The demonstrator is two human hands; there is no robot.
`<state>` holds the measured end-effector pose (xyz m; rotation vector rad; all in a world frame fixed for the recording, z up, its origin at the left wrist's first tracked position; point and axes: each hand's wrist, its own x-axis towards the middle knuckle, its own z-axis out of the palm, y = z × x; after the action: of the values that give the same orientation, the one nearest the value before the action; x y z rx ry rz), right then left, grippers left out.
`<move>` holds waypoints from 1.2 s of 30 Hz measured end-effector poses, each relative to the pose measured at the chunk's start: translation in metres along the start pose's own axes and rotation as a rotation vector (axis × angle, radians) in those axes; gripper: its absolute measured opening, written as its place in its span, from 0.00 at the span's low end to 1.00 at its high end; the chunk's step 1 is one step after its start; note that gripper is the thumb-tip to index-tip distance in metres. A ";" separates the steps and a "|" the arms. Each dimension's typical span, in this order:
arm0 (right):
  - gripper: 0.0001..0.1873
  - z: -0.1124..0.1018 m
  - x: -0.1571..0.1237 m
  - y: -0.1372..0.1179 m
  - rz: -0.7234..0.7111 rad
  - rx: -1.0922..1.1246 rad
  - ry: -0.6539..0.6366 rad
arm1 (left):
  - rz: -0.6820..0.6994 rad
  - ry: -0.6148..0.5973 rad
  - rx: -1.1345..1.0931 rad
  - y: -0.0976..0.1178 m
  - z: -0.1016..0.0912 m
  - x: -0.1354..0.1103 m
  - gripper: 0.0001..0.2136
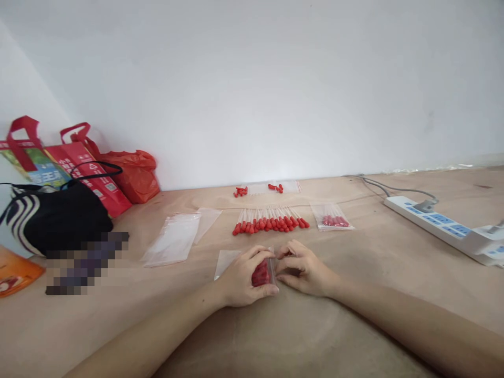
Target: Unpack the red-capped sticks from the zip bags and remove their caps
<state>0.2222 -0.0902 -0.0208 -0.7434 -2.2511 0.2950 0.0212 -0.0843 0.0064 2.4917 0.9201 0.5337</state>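
Observation:
A small clear zip-lock bag (pixel 260 274) with red-tipped pieces inside lies on the table in front of me. My left hand (pixel 247 275) is wrapped over it, thumb along the near side and fingers across the far side. At the bag's zip edge on the right is my right hand (pixel 301 269), its fingers curled and their tips against that edge. Just beyond the hands lies a row of thin pale sticks with red tips (pixel 270 223). Another clear bag (pixel 334 219), holding red-tipped pieces, rests to the right of the row.
Flat clear bags (pixel 173 239) lie to the left. Small red pieces (pixel 240 192) and more bags (pixel 258 188) are near the wall. A white power strip (pixel 441 223) with a grey cable stands right. Shopping bags (pixel 90 168) and a black bag (pixel 66 218) crowd the left.

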 end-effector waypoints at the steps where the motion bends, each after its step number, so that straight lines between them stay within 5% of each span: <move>1: 0.02 0.001 0.000 0.000 -0.022 -0.029 0.010 | 0.002 0.006 0.003 0.000 0.000 0.000 0.25; 26: 0.07 0.002 0.002 -0.001 -0.262 -0.237 0.043 | 0.056 -0.004 -0.017 0.003 -0.001 0.002 0.18; 31: 0.08 0.002 0.001 0.000 -0.356 -0.301 0.091 | 0.075 -0.021 -0.003 0.002 -0.005 0.003 0.06; 36: 0.08 0.002 0.003 -0.001 -0.377 -0.314 0.102 | 0.187 -0.055 0.106 -0.002 -0.009 0.012 0.07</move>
<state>0.2188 -0.0890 -0.0203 -0.4606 -2.3078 -0.2765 0.0246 -0.0727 0.0150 2.6912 0.7165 0.4839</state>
